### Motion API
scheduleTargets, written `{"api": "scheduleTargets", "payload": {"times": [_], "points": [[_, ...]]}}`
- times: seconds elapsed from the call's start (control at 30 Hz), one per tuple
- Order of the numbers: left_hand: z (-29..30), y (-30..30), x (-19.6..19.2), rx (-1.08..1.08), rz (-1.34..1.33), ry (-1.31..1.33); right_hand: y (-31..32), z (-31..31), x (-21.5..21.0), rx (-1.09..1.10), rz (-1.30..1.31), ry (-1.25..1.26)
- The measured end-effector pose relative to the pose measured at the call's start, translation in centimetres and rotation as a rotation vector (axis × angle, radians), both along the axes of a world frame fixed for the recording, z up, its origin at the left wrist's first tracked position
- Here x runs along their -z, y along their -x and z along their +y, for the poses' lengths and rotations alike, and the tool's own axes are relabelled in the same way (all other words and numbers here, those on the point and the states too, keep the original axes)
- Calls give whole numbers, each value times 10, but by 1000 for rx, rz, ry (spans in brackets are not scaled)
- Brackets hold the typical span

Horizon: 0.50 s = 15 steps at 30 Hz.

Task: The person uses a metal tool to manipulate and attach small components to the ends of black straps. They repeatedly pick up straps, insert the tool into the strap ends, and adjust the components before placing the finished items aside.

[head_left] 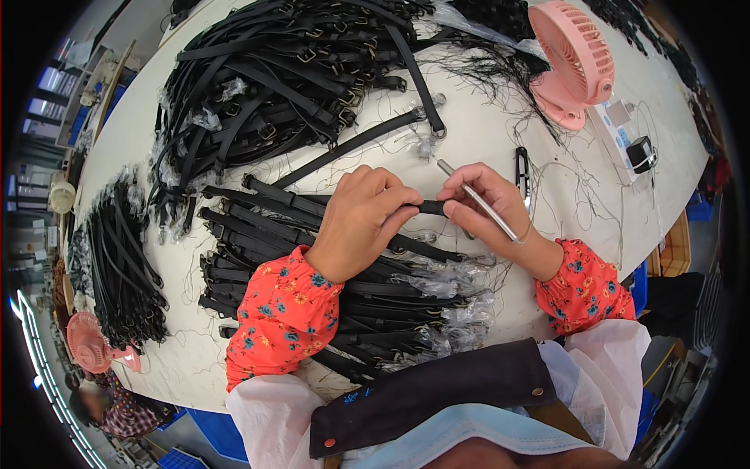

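My left hand (363, 215) is closed, pinching a narrow black strap (431, 207) between thumb and fingers. Opposite it, my right hand (492, 207) grips the strap's other end at the fingertips. A slim silver metal rod-shaped tool (478, 201) also lies in the right hand, slanting across the fingers; its exact kind I cannot tell. Below both hands spreads a row of black buckle belts (375, 309), several with ends wrapped in clear plastic (465, 316). Much of the held strap is hidden behind my left hand.
A large heap of black belts (273, 86) covers the far table, and a smaller bundle (125, 266) lies left. Right stand a pink fan (574, 59), a white power strip (613, 141) and a black-handled tool (522, 172). Loose threads litter the white table (664, 86). Another person (129, 410) sits lower left.
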<state>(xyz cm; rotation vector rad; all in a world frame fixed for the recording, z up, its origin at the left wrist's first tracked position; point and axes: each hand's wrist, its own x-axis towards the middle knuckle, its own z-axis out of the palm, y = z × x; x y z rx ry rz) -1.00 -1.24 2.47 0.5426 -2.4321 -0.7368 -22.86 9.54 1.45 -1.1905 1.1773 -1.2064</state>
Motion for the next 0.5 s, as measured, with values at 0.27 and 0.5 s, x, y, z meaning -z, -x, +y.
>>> {"api": "scheduleTargets", "payload": {"times": [0.27, 0.5], "points": [[5, 4, -2, 61, -115, 149, 0, 1, 0, 9, 8, 14], [-27, -10, 10, -446, 320, -132, 0, 0, -2, 1, -13, 13]]}}
